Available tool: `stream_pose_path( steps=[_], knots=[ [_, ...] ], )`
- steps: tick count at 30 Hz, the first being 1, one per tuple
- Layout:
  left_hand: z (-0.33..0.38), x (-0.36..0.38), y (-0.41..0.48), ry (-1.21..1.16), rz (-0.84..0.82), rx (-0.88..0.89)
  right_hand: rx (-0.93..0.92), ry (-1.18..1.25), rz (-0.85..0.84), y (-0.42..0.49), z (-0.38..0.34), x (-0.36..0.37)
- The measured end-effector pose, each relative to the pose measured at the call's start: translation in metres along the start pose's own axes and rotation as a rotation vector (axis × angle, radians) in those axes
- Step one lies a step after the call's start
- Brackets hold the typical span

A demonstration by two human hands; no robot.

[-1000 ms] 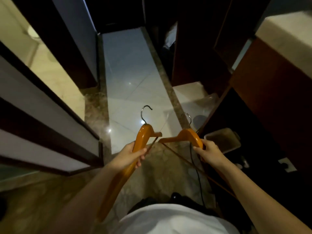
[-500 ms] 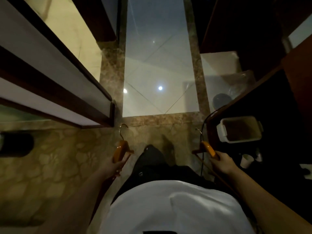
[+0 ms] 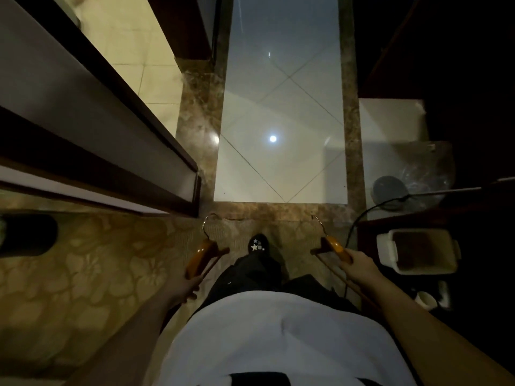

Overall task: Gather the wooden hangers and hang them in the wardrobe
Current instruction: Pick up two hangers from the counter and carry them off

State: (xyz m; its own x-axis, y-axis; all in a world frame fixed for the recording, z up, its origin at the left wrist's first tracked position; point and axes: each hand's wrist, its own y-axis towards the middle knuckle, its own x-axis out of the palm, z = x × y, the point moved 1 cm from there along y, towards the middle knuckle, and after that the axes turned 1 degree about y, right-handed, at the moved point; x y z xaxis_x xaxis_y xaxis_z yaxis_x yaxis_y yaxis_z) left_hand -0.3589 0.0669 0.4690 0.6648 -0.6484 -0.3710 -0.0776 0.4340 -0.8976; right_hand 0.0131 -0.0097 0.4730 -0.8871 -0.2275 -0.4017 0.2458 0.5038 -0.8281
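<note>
Two hands: left hand [image 3: 185, 288], right hand [image 3: 362, 266]. Two wooden hangers, one per hand: left hanger [image 3: 201, 256] gripped in the left, right hanger [image 3: 334, 247] gripped in the right, one metal hook on each. One dark shoe [image 3: 258, 243] between the hands. One white bin [image 3: 386, 246] just outside the right hand. One black cable [image 3: 362, 215] beyond the right hand. One small white cup [image 3: 425, 299] outside the right hand, nearer the body. One grey round thing [image 3: 388, 190] well beyond the right hand. One dark bulky thing [image 3: 28, 235] far outside the left hand.
</note>
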Motion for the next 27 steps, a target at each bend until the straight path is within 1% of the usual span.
stream_pose_path(
  steps=[3, 8, 12, 14, 16, 21, 23, 25, 27],
  knots=[
    [0.030, -0.023, 0.015, 0.061, -0.029, 0.057, -0.124, -0.104, -0.021, 0.020, -0.059, -0.003],
    [0.074, -0.051, 0.035, 0.093, -0.033, 0.140, -0.270, -0.169, -0.035, 0.052, -0.140, -0.015],
    [0.102, -0.064, 0.052, 0.078, -0.062, 0.122, -0.311, -0.131, -0.041, 0.073, -0.203, -0.035],
    [0.112, -0.068, 0.060, 0.075, -0.067, 0.103, -0.328, -0.126, -0.038, 0.086, -0.222, -0.046],
    [0.128, -0.075, 0.074, 0.055, -0.058, 0.074, -0.323, -0.124, -0.045, 0.105, -0.239, -0.062],
    [0.187, -0.092, 0.101, 0.054, -0.011, 0.001, -0.220, -0.151, -0.057, 0.158, -0.256, -0.116],
    [0.221, -0.099, 0.111, 0.092, -0.005, -0.005, -0.141, -0.141, -0.029, 0.177, -0.252, -0.142],
    [0.263, -0.105, 0.122, 0.134, -0.002, -0.009, -0.066, -0.077, -0.007, 0.191, -0.248, -0.169],
    [0.309, -0.110, 0.135, 0.159, 0.007, 0.017, -0.019, -0.043, 0.025, 0.203, -0.245, -0.194]
  ],
)
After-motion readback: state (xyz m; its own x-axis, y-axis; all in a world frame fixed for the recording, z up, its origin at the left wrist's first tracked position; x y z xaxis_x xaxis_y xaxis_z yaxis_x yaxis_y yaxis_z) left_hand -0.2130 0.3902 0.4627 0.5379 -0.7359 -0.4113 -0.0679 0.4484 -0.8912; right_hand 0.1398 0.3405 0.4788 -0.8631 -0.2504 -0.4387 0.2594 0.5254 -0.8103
